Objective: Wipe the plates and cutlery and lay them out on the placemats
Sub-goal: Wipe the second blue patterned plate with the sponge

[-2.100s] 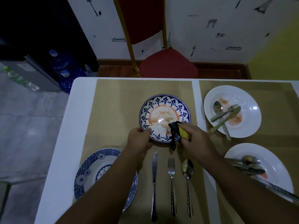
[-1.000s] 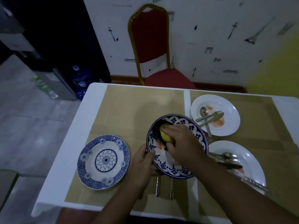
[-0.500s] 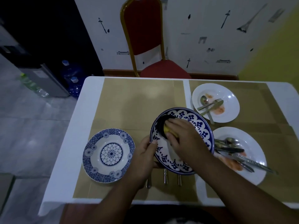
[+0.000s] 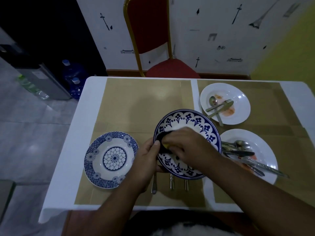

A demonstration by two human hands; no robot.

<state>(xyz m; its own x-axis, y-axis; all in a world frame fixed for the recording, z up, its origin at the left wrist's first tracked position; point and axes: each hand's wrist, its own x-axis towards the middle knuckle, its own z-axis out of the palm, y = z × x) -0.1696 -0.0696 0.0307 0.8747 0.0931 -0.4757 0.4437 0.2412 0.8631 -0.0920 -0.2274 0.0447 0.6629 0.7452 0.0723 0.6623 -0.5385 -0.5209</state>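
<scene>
My left hand grips the left rim of a blue-patterned plate, which is lifted and tilted toward me over the tan placemat. With my right hand I press a yellow and black sponge onto the plate's left inner side. Handle ends of a knife, fork and spoon show below the plate. A clean blue-and-white plate lies on the mat to the left.
Two white plates with red smears hold used cutlery on the right placemat: a far plate and a near plate. A red chair stands behind the table. Water bottles stand on the floor at left.
The patterned plate has been lifted off the mat and tilted toward me. My right hand has swept the sponge across it to the left rim, near my left thumb.
</scene>
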